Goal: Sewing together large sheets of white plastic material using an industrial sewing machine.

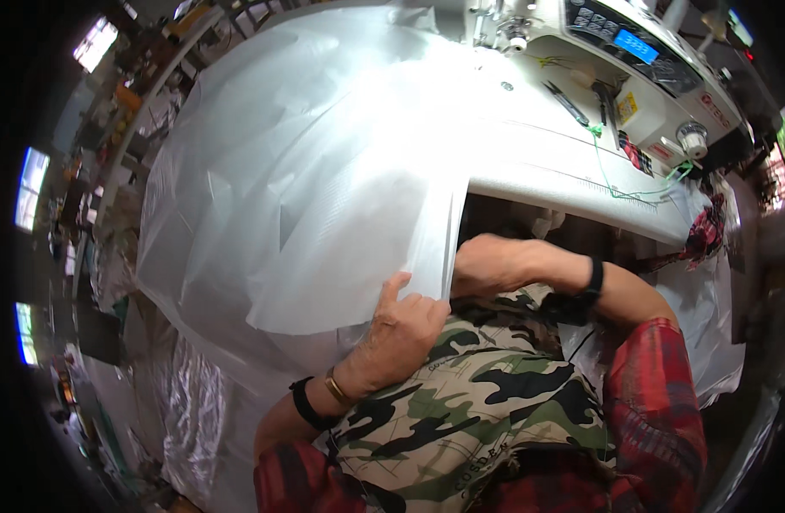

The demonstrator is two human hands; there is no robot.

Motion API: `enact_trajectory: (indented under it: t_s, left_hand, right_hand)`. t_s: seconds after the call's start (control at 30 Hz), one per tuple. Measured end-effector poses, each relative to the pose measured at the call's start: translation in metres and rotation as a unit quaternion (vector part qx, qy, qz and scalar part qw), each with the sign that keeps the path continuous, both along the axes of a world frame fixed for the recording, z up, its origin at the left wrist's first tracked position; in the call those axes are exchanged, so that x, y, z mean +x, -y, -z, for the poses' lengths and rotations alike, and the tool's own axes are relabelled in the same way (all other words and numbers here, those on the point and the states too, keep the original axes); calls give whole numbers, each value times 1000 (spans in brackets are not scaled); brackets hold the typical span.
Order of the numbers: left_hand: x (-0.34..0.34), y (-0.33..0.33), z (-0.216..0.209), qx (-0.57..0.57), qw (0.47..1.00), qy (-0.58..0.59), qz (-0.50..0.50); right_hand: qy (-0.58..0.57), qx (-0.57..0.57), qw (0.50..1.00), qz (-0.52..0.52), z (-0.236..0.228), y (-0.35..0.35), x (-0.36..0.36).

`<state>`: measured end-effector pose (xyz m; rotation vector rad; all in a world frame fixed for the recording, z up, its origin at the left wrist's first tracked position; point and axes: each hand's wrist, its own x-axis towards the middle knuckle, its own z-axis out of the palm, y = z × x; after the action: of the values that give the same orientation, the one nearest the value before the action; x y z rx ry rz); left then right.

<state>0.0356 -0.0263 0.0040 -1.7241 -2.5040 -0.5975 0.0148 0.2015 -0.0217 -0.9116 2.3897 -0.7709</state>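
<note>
A large, thin white sheet of cloth (350, 214) covers the left side of the sewing table and hangs toward my lap. My left hand (401, 332) lies at its near right corner, fingers curled round the folded edge and the index finger stretched over the top. Just right of that edge, my right hand (499, 263) is closed against the cloth, its fingertips hidden. The sheet's layered right edge runs from between my hands up toward the sewing machine (640, 68), under a bright lamp glare.
Thread snips (568, 104) lie on the white machine bed (555, 158) beside green thread (615, 188). A red-and-black checked rag (707, 231) hangs at the bed's right end. Crumpled clear plastic (191, 419) is at lower left. A camouflage apron (486, 393) covers my lap.
</note>
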Motion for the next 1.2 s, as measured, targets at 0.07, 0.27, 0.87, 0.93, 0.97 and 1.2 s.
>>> enact_trajectory:
  t_s: [0.07,0.27,0.87,0.93,0.97,1.2]
  left_hand:
    - [5,3,10,38,999,-6,-27]
    - [17,13,14,103,968,183,-138]
    - [11,27,33,163,590,774,-163]
    - [14,25,24,152,594,772,-171]
    - [18,23,8,131,754,614,-195]
    - [38,16,4,141,970,87,-180]
  right_hand:
    - [-30,11,999,18,-28,-14,0]
    - [-338,-124,933,-7,-32,-13,-1]
    - [-336,-122,924,-140,-15,16,15]
    - [-347,-101,920,-153,-16,16,16]
    - [-358,-79,916,-164,-16,16,17]
    - [-360,-74,920,-138,-18,25,23]
